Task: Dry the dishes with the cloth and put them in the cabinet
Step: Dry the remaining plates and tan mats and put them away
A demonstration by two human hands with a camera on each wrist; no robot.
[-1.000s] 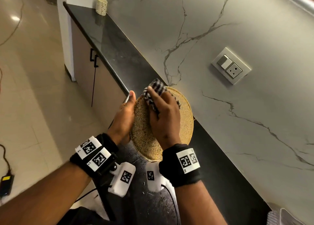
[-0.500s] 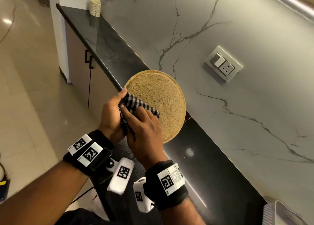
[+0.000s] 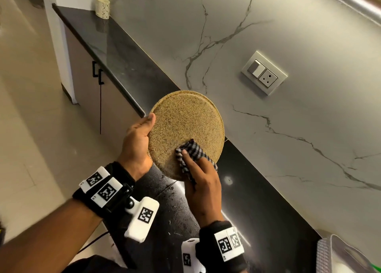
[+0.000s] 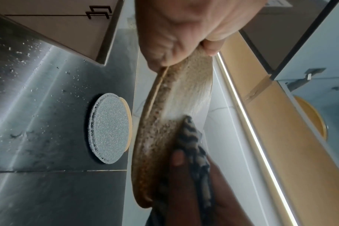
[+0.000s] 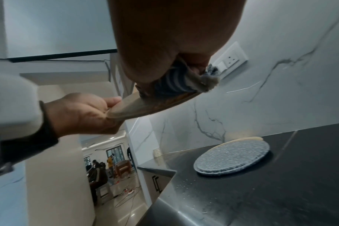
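We hold the round, speckled tan ceramic plate (image 3: 186,132) tilted above the black stone table (image 3: 257,211); the left hand (image 3: 137,143) grips its rim, thumb on the upper face. The right hand (image 3: 203,188) pinches the bunched black-and-white checked cloth (image 3: 193,153) and presses it against the plate's lower area. We judge drying of this plate to be under way, not complete. A round speckled grey plate (image 5: 232,157) lies on the table below, apparently awaiting drying. Placement in the cabinet remains outstanding for both.
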